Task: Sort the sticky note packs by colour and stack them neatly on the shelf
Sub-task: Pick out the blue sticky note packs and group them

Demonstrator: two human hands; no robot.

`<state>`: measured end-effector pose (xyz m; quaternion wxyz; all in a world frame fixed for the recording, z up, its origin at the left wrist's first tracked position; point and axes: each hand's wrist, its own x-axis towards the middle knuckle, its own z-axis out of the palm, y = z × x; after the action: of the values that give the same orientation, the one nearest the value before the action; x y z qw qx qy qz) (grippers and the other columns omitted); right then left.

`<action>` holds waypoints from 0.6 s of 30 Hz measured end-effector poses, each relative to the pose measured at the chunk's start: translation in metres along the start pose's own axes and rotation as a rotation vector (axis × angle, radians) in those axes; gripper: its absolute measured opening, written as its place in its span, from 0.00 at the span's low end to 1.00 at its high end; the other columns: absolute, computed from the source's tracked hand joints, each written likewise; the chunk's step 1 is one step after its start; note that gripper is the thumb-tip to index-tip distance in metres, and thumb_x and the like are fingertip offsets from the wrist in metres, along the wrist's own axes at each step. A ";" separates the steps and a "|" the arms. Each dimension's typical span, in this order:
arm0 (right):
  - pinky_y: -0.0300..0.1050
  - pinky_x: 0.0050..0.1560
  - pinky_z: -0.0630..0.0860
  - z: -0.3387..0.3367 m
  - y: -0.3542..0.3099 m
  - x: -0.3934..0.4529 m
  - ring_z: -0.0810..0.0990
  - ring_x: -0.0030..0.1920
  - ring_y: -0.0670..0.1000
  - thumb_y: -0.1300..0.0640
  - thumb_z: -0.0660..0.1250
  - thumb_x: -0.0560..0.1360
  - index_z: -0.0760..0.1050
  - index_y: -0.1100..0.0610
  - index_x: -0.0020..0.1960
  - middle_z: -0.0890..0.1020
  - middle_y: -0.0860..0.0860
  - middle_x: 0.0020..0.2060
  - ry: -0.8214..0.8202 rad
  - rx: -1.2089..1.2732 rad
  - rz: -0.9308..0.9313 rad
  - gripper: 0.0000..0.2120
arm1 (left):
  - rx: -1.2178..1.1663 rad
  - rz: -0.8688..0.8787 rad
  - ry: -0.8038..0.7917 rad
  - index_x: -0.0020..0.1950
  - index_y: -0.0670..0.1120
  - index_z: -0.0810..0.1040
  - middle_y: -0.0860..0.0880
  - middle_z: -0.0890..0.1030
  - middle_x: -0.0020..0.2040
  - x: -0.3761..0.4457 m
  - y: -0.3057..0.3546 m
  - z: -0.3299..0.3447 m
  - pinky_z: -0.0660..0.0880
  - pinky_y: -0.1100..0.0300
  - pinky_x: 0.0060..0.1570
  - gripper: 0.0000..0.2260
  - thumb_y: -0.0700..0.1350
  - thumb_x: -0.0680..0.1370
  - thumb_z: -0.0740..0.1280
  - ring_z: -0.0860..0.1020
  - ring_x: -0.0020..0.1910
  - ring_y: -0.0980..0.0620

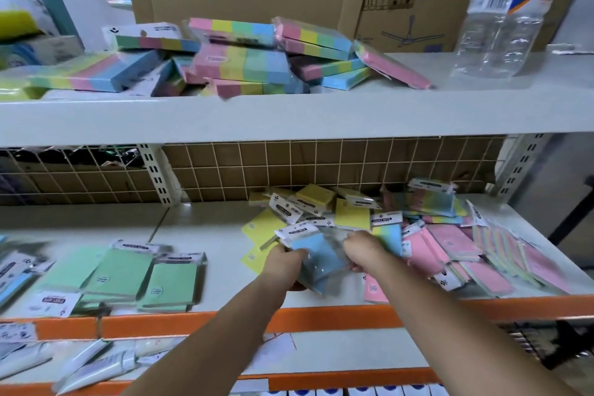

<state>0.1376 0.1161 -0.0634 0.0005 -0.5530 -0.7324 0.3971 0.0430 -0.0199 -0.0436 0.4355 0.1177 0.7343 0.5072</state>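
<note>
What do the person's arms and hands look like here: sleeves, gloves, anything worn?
Both forearms are bare up to the frame edge, with no sleeves in view. The left hand and right hand wear no gloves; no watch, rings or bands are visible, though the picture is slightly blurred.

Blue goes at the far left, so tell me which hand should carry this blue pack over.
Left. Both hands grip the blue pack, but the left hand is on the side nearer the blue packs beyond the green stacks.

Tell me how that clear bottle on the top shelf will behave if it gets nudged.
The bottle looks empty, so probably light and easy to knock. It stands tall and upright on the top shelf, so likely tippy. Its round body would probably roll once down.
</note>
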 end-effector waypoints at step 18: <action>0.40 0.35 0.75 -0.036 -0.002 0.034 0.74 0.30 0.50 0.63 0.56 0.79 0.56 0.51 0.77 0.77 0.63 0.61 0.178 0.068 -0.092 0.28 | -0.074 -0.023 -0.062 0.59 0.43 0.69 0.40 0.76 0.56 0.037 0.011 0.015 0.81 0.51 0.42 0.11 0.45 0.79 0.64 0.79 0.52 0.39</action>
<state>0.1390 0.1641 -0.0526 0.1025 -0.5517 -0.7402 0.3705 0.0297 0.0172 -0.0552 0.4681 0.1088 0.7022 0.5253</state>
